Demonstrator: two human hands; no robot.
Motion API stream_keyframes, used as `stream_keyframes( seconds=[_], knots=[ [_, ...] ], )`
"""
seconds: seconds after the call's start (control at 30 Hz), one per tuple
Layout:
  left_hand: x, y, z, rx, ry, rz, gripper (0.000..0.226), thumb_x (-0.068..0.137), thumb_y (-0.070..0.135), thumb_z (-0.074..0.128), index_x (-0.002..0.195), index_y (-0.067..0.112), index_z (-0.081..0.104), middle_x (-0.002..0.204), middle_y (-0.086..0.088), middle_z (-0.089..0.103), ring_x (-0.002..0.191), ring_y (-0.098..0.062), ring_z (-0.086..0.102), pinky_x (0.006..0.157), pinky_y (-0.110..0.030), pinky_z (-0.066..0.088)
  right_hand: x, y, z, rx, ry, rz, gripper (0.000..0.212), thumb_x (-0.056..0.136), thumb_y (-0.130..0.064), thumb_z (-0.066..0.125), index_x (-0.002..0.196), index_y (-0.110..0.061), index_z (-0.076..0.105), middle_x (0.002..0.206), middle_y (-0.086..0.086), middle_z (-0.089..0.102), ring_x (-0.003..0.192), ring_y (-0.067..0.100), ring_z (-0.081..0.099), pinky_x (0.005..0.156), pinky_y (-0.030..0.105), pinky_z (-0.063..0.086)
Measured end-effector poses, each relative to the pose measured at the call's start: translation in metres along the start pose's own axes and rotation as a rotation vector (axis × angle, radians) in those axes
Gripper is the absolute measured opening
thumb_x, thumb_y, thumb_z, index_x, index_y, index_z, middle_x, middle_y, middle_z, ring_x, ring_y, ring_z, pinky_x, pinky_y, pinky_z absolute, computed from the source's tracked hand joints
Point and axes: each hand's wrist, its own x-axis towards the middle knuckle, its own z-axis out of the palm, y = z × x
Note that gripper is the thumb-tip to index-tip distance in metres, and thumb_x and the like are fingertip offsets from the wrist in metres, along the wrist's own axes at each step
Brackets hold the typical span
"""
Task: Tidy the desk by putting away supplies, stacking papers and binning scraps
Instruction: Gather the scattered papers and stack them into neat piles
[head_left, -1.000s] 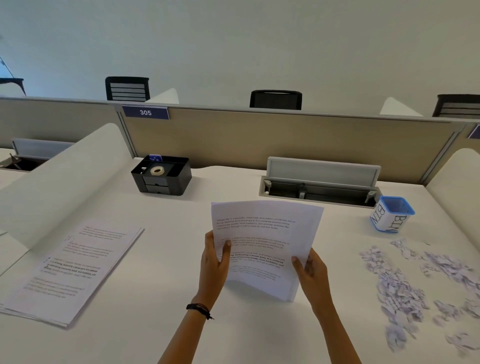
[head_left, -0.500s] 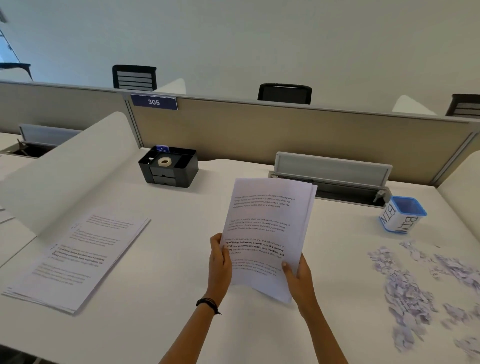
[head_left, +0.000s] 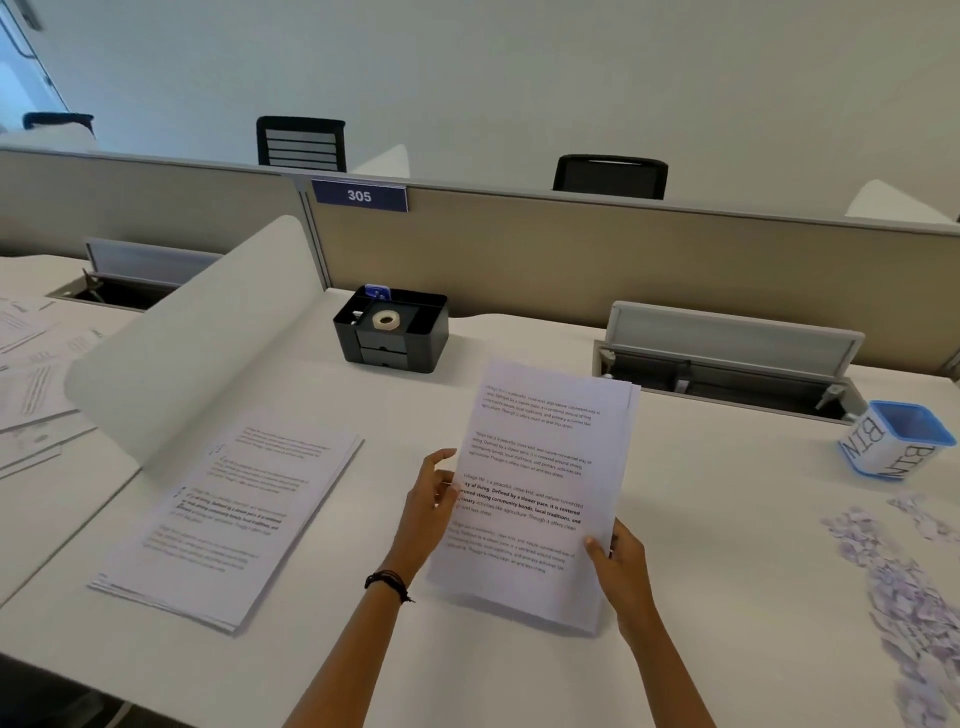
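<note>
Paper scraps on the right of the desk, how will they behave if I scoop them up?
The paper scraps look tiny, thin and loosely scattered, so they are probably very light and would likely scatter or slip between fingers. On the smooth white desk they should slide easily if swept.

The left hand (head_left: 430, 501) and right hand (head_left: 619, 569) hold a sheaf of pages (head_left: 540, 467) (printed text) over the bench (head_left: 727, 519). Another stack (head_left: 228, 514) lies flat to the left.

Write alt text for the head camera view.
A left hand and right hand hold printed papers over a white desk. Another stack lies left, an organiser behind, scraps and a bin right.
</note>
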Motion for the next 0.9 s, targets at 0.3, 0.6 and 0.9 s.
stream_keyframes(
  seconds=[0.3, 0.6, 0.9],
  knots=[
    [0.031, -0.066, -0.143, 0.170, 0.298, -0.011, 0.030, 0.088, -0.005, 0.049, 0.111, 0.012, 0.057, 0.107, -0.005, 0.063, 0.101, -0.022, 0.060, 0.079, -0.016, 0.045, 0.002, 0.019, 0.054, 0.162, -0.012, 0.252, 0.028, 0.088, -0.001, 0.055, 0.114, -0.008, 0.058, 0.108, 0.009, 0.066, 0.097, 0.026, 0.062, 0.086, 0.044, 0.051],
    [0.015, -0.132, -0.277, 0.593, 0.623, -0.291, 0.045, 0.085, 0.003, 0.055, 0.129, 0.003, 0.046, 0.131, -0.024, 0.046, 0.123, -0.039, 0.039, 0.107, -0.049, 0.028, -0.002, 0.013, 0.099, 0.197, -0.017, 0.292, 0.023, 0.088, 0.002, 0.053, 0.105, -0.012, 0.059, 0.096, 0.001, 0.066, 0.087, 0.020, 0.063, 0.073, 0.033, 0.051],
    [0.007, -0.160, -0.327, 0.577, 0.456, -0.366, 0.047, 0.089, 0.012, 0.057, 0.133, 0.003, 0.042, 0.136, -0.023, 0.043, 0.123, -0.039, 0.041, 0.106, -0.048, 0.031, -0.004, 0.011, 0.148, 0.105, -0.191, 0.288, 0.026, 0.089, -0.005, 0.055, 0.112, -0.017, 0.059, 0.107, 0.000, 0.067, 0.099, 0.022, 0.064, 0.085, 0.039, 0.052]
  ],
)
